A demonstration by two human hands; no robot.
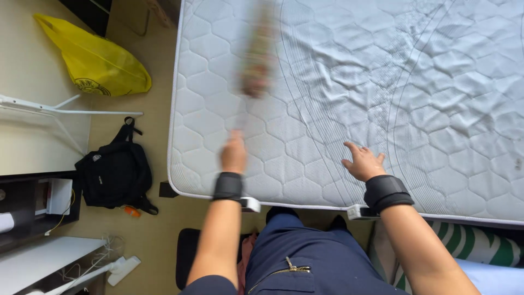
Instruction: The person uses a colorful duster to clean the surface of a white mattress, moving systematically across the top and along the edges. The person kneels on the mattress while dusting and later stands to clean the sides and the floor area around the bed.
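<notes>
here left hand (233, 154) clenches one blurred brush (256, 60); right hand (362, 163) open on one mattress (436, 109).

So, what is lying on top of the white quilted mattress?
On the white quilted mattress: the right hand resting flat, and a blurred brush-like tool held by the left hand. Its underside is hidden.

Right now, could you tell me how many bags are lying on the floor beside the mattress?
2: a yellow plastic bag at upper left, and a black backpack below it near the mattress corner. Others may be hidden.
</notes>
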